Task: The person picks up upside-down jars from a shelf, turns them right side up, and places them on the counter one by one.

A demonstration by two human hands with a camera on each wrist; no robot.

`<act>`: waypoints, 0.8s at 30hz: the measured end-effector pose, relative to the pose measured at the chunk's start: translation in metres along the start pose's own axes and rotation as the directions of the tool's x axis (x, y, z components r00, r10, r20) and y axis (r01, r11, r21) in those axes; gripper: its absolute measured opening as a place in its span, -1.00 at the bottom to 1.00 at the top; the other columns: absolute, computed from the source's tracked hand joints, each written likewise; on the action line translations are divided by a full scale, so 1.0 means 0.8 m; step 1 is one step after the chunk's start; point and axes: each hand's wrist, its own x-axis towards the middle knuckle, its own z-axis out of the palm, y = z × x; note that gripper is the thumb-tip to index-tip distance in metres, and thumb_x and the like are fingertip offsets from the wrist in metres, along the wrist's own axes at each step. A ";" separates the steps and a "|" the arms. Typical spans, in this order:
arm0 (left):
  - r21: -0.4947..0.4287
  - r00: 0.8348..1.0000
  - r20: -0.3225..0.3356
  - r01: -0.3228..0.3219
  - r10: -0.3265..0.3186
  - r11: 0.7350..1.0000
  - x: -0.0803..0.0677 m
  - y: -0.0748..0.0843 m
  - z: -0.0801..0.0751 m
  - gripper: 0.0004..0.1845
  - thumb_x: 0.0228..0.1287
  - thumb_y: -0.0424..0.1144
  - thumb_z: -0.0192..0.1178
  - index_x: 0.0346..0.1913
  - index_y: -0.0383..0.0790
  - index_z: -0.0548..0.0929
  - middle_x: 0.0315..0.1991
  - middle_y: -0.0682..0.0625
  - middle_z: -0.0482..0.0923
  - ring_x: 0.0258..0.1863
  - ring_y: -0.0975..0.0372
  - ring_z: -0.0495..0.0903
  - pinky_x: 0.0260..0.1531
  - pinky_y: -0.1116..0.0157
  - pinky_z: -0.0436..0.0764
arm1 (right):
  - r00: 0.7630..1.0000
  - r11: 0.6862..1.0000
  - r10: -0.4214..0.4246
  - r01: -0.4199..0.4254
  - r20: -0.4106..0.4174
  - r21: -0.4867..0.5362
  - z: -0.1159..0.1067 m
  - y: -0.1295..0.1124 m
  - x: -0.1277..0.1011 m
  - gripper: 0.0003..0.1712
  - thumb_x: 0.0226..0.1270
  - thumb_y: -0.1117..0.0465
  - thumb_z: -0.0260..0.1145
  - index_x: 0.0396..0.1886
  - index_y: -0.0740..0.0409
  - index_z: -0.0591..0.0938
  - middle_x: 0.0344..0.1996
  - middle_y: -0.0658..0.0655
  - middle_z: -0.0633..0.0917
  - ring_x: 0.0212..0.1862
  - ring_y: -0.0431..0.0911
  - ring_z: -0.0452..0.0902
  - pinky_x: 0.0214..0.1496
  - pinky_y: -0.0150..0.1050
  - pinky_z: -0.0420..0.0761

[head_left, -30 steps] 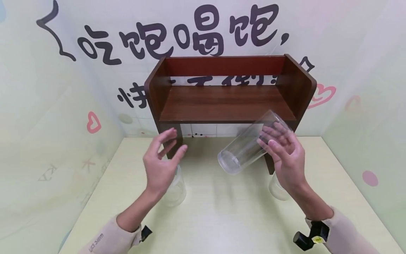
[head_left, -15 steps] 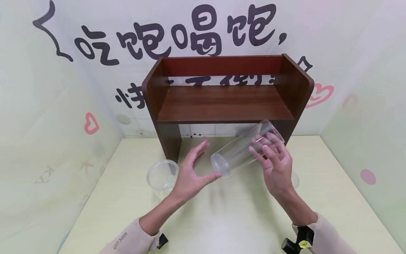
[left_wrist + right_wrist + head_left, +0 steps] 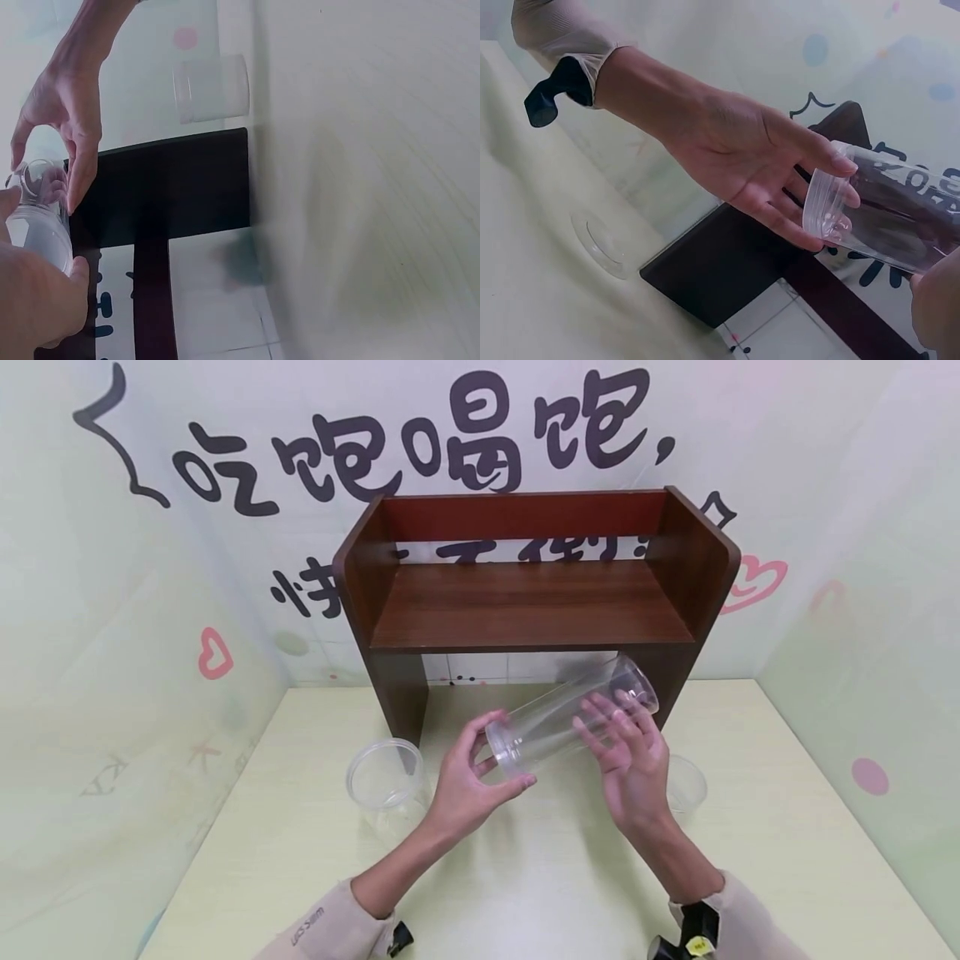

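Note:
A tall clear plastic cup (image 3: 555,718) is held tilted in the air, below and in front of the shelf board. Its ridged end points left and down; the other end points right and up. My left hand (image 3: 468,781) grips the ridged end, thumb in front and fingers behind. In the right wrist view that hand (image 3: 739,154) has its thumb on the ridged rim (image 3: 821,202). My right hand (image 3: 633,764) holds the other end, fingers partly seen through the plastic. In the left wrist view the right hand (image 3: 71,112) spans the cup with thumb and fingers.
A dark brown wooden shelf (image 3: 532,606) stands at the back of the pale table (image 3: 525,885). One clear container (image 3: 386,777) stands by its left leg. Another clear round container (image 3: 686,783) is near the right leg, partly behind the right hand.
My left hand has moved right and taken hold of the cup's ridged end. My right hand and the cup have shifted left and slightly down.

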 end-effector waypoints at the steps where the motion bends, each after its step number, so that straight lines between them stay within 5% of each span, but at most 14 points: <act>1: -0.008 1.000 -0.006 0.000 0.000 1.000 -0.001 -0.001 0.000 -0.06 0.01 -0.49 0.61 0.49 -0.20 0.40 0.43 -0.12 0.44 0.36 -0.01 0.54 0.27 0.15 0.65 | 1.000 1.000 0.005 -0.005 0.003 -0.001 0.000 0.001 -0.001 -0.67 0.63 0.35 0.11 0.28 0.28 0.36 0.10 0.22 0.73 0.18 0.04 0.71 0.29 -0.01 0.68; 8: 0.020 0.999 -0.045 0.001 0.000 1.000 -0.005 -0.003 -0.005 -0.13 -0.02 -0.49 0.61 0.42 -0.20 0.48 0.36 -0.14 0.51 0.27 -0.04 0.60 0.18 0.19 0.70 | 0.997 0.995 0.073 -0.071 0.037 -0.073 -0.006 0.003 -0.003 -0.79 0.65 0.34 0.07 0.18 0.19 0.41 0.11 0.18 0.71 0.22 0.02 0.69 0.33 0.01 0.65; 18: 0.116 0.998 -0.059 -0.021 0.028 0.993 -0.008 0.004 -0.022 -0.16 -0.07 -0.48 0.64 0.36 -0.22 0.53 0.26 -0.12 0.58 0.14 -0.05 0.62 0.11 0.21 0.73 | 0.985 0.961 0.170 -0.167 -0.005 -0.218 -0.018 -0.002 -0.007 -0.63 0.62 0.37 0.13 0.32 0.22 0.34 0.03 0.05 0.73 0.04 -0.13 0.75 0.27 -0.20 0.69; 21: 0.155 0.997 -0.059 -0.034 0.044 0.987 -0.009 0.007 -0.028 -0.16 -0.08 -0.46 0.66 0.35 -0.21 0.55 0.25 -0.09 0.58 0.13 -0.03 0.60 0.10 0.23 0.74 | 0.988 0.915 0.151 -0.155 -0.039 -0.372 -0.026 -0.007 -0.007 -0.51 0.56 0.41 0.22 0.40 0.26 0.36 0.04 -0.02 0.73 0.10 -0.20 0.73 0.27 -0.29 0.67; 24: 0.195 0.997 -0.047 -0.046 0.056 0.980 -0.009 0.012 -0.034 -0.17 -0.08 -0.42 0.67 0.34 -0.20 0.56 0.24 -0.07 0.59 0.11 0.00 0.59 0.08 0.25 0.74 | 0.991 0.811 0.122 -0.135 -0.062 -0.568 -0.033 -0.014 -0.005 -0.37 0.50 0.39 0.32 0.49 0.29 0.37 0.11 -0.04 0.69 0.13 -0.28 0.68 0.23 -0.42 0.64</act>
